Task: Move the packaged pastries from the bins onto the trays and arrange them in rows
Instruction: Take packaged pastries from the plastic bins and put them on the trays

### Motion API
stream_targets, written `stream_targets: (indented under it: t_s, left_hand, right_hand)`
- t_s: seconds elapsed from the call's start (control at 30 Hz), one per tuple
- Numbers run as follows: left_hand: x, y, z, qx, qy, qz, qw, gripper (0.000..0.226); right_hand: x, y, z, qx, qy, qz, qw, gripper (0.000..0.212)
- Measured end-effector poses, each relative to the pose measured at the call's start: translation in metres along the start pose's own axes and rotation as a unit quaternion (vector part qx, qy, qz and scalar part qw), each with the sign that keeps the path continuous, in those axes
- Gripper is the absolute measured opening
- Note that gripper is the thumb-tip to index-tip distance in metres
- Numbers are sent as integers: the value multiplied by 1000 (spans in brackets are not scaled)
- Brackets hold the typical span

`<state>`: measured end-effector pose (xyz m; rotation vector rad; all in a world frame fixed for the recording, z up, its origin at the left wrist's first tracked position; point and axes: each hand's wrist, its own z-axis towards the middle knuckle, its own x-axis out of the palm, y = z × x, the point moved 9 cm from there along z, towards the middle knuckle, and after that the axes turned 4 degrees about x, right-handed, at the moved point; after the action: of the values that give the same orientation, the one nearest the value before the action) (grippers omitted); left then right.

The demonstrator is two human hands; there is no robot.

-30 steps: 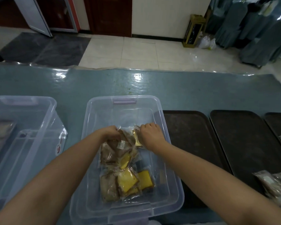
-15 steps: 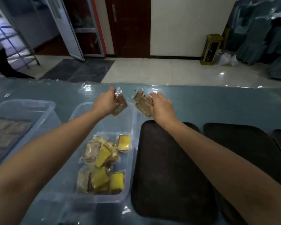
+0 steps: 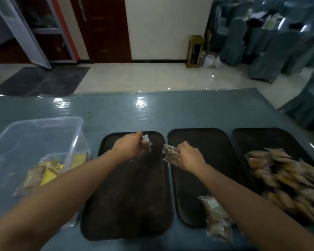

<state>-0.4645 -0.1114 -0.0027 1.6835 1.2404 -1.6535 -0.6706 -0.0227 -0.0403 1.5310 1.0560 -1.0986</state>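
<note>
My left hand (image 3: 128, 148) grips a brown packaged pastry (image 3: 146, 144) over the far end of the left black tray (image 3: 127, 205). My right hand (image 3: 188, 157) holds another brown packaged pastry (image 3: 169, 153) above the gap between the left tray and the middle tray (image 3: 187, 178). A clear plastic bin (image 3: 43, 134) at the left holds several yellow and brown packaged pastries (image 3: 43, 174). The right tray (image 3: 246, 140) carries a pile of packaged pastries (image 3: 286, 180). More packets (image 3: 216, 216) lie at the near end of the middle tray, partly under my right forearm.
The trays and bin sit on a blue table covered in shiny plastic (image 3: 152, 109). Beyond the table's far edge is a tiled floor with a dark mat (image 3: 43, 80), a small bin stand (image 3: 196, 51) and covered chairs (image 3: 270, 48) at the right.
Both hands lifted a pastry each out of the bin, then carried them right. They now hang lower over the far ends of the black trays. The view has swung right.
</note>
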Motion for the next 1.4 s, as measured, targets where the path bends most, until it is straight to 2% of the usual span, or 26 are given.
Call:
stream_targets:
  t_s: [0.17, 0.3, 0.57, 0.6, 0.67, 0.73, 0.77, 0.8, 0.83, 0.93, 1.07, 1.2, 1.4]
  left_hand:
    - [90, -85, 18, 75, 114, -32, 990, 33]
    - [133, -142, 33, 94, 122, -38, 987, 34]
    - [181, -246, 46, 103, 26, -12, 994, 40]
    - [193, -259, 43, 106, 37, -13, 994, 47]
    - [240, -281, 28, 118, 152, -8, 981, 66]
    - [298, -298, -6, 143, 313, 7, 939, 80]
    - [312, -303, -20, 151, 346, 13, 926, 84]
    - [315, -305, -28, 153, 346, 10, 926, 83]
    - [310, -305, -30, 145, 332, -2, 932, 79]
    - [279, -290, -24, 109, 290, -1, 951, 60]
    - [243, -264, -24, 87, 260, 42, 961, 30]
    - [196, -234, -24, 71, 196, 68, 976, 25]
    - [146, -156, -47, 5, 168, 53, 984, 26]
  right_hand:
    - [36, -134, -63, 116, 72, 5, 991, 22]
    - [33, -221, -86, 155, 70, -26, 985, 24]
    - [46, -293, -81, 73, -8, -18, 997, 31]
    - [56, -297, -82, 58, -6, -10, 998, 35]
    - [94, -305, -90, 37, 79, -25, 996, 46]
    - [143, -309, -114, 12, 253, -73, 965, 62]
    - [159, -314, -125, 11, 321, -90, 943, 72]
    - [163, -317, -130, 11, 343, -91, 935, 78]
    - [160, -316, -129, 11, 327, -77, 942, 75]
    - [127, -308, -108, -3, 211, -44, 977, 45]
    - [100, -286, -89, 7, 187, 30, 982, 25]
    - [85, -249, -66, 23, 193, 100, 976, 26]
    - [68, -139, -39, -35, 175, 78, 981, 31]
